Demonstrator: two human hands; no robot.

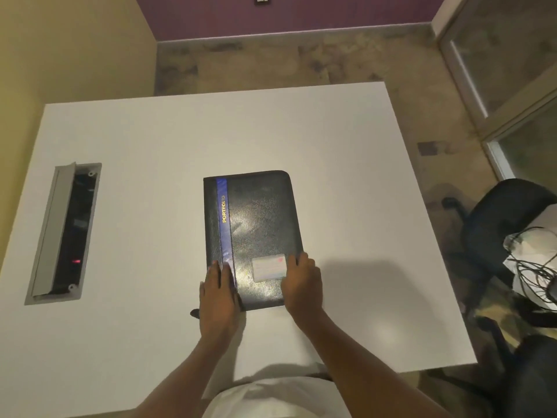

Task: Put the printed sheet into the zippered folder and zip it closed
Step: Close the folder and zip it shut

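A black zippered folder [259, 224] lies closed and flat on the white table [150, 176]. It has a blue stripe with gold "PORTFOLIO" lettering and a pale card label near its front edge. My left hand [218, 300] rests flat on the folder's near left corner. My right hand [301, 285] grips its near right edge, fingers on the cover. A small black tab, maybe the zip pull, shows just left of my left wrist. No printed sheet is in view.
An open cable tray [64, 233] with a red light is sunk into the table at the left. A black office chair [497, 224] stands to the right of the table, with a white bundle and tangled cables [536, 267] on it.
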